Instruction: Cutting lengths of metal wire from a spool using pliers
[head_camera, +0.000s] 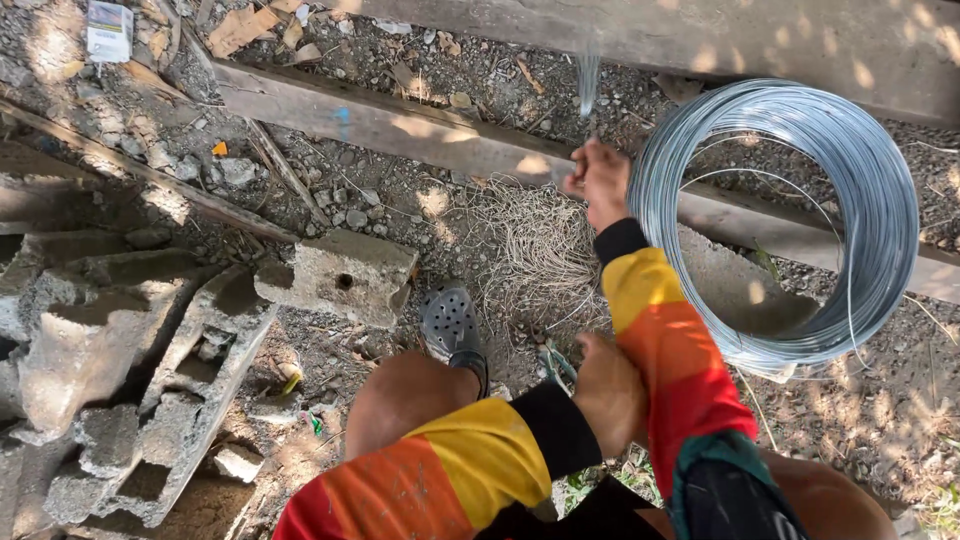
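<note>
The only package I see is a small white sachet (109, 30) at about eleven o'clock, far up near the top left corner. It lies flat on the gravel, well apart from me. It is a rough rectangle, standing a little taller than wide, with slightly crumpled edges. Its face is mostly white, with a dark band and some small printed marks in the upper part, and a spot of colour near the top. Sunlight falls across it, and the print is too small to make out. I see no signs or screens.
</note>
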